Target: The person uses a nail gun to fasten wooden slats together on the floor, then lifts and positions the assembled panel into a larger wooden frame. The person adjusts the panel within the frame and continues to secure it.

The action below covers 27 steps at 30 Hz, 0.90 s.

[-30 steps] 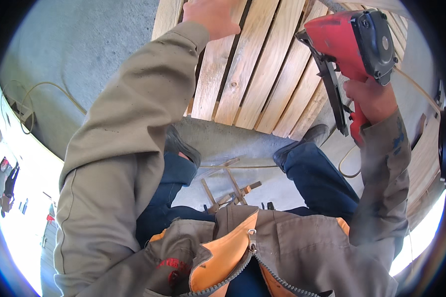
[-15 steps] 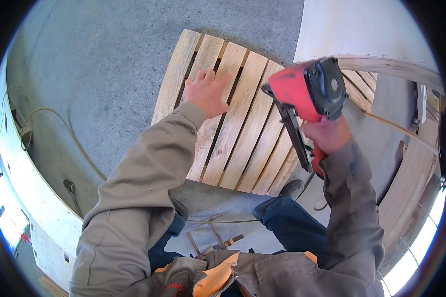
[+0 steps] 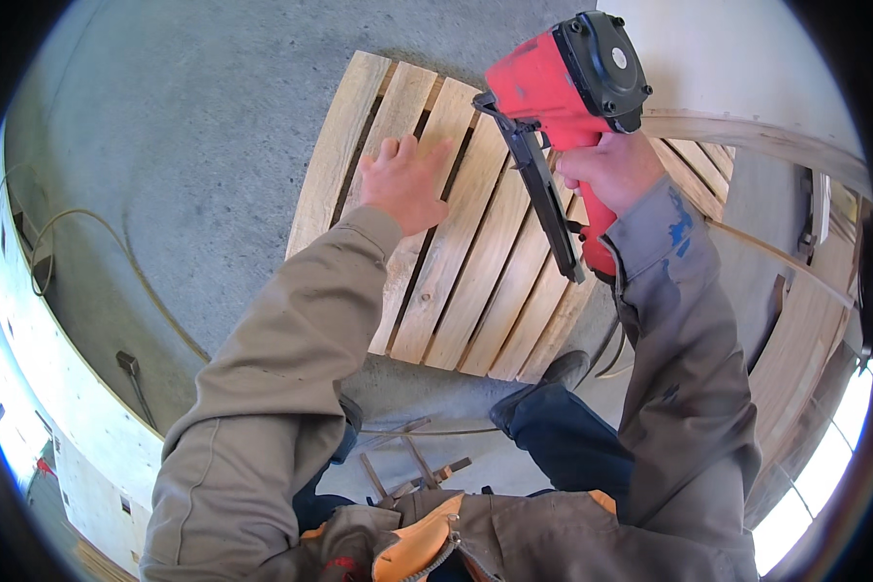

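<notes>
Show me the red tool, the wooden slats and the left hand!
Red tool [image 3: 547,85], head view: on its red body.
Wooden slats [image 3: 451,244], head view: on one slat's top face.
Left hand [image 3: 404,188], head view: on its back.

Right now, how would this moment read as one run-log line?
left grip: fingers spread on slatted wooden panel | right grip: closed on red-and-black nail gun | gun-panel contact: cannot tell

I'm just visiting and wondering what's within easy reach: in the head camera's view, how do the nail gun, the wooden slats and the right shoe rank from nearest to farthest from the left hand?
From the left hand:
1. Wooden slats: directly under it.
2. Nail gun: to its right, in the right hand.
3. Right shoe: lower right, beyond the slats' near edge.
</notes>
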{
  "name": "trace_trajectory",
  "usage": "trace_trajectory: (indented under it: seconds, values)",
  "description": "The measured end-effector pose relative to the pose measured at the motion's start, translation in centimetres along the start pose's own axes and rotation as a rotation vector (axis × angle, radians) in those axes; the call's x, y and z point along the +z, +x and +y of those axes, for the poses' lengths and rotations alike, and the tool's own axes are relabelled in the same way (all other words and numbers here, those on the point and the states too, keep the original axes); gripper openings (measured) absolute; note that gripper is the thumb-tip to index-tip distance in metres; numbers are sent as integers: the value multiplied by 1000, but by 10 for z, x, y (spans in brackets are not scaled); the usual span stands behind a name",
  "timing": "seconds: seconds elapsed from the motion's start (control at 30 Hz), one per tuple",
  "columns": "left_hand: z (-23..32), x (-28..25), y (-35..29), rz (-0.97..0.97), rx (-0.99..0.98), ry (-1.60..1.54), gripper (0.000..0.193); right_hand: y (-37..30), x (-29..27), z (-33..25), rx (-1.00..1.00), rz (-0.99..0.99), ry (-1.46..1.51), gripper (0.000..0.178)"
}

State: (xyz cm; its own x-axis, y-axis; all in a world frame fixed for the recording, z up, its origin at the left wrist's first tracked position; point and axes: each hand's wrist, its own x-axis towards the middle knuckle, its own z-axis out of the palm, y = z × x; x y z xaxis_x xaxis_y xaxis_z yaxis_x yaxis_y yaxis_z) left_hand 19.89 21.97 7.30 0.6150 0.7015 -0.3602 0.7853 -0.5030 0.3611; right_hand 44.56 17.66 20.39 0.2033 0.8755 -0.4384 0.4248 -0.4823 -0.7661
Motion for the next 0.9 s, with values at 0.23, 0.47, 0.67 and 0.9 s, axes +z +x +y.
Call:
trace_trajectory:
  seconds: [0.23,0.47,0.67,0.9]
  values:
    - [0,6,-1,50,-6,-32,84,0,-3,2,25,3,-19,16]
    - [-1,12,0,104,10,-46,84,13,7,9,53,-40,-130,17]
    - [-3,12,0,125,22,-60,85,24,25,2,43,-33,-97,17]
    - [-6,13,1,132,38,-48,86,35,37,-11,110,-29,-216,23]
